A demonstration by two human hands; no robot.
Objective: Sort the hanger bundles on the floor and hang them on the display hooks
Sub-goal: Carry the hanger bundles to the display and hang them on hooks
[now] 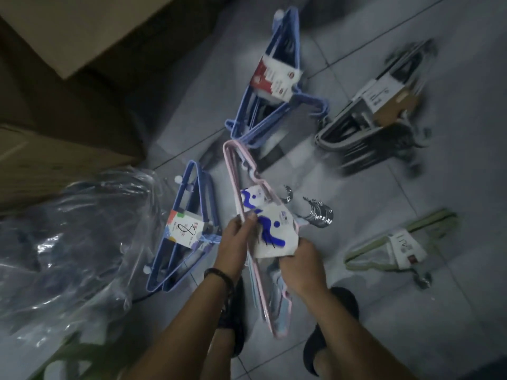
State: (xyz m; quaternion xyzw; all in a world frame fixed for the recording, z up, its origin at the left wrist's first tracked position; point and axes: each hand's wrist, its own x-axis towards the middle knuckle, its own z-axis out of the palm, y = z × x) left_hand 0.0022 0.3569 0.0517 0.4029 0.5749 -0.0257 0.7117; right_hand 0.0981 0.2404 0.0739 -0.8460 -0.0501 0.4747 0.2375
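I hold a pink hanger bundle (247, 176) with a white and blue paper label above the tiled floor. My left hand (237, 237) pinches the label's left edge and the pink frame. My right hand (300, 266) grips the label's lower right corner. The bundle's chrome hooks (319, 213) stick out to the right. On the floor lie a blue bundle (186, 231) at my left, a larger blue bundle (274, 86) farther ahead, a grey and black bundle (378, 116) at the upper right, and a pale green bundle (395, 242) at the right.
Brown cardboard boxes (63, 78) stand at the left and upper left. A crumpled clear plastic bag (71, 242) lies at the lower left. My feet in dark sandals (333, 325) stand on the grey floor tiles under the pink bundle.
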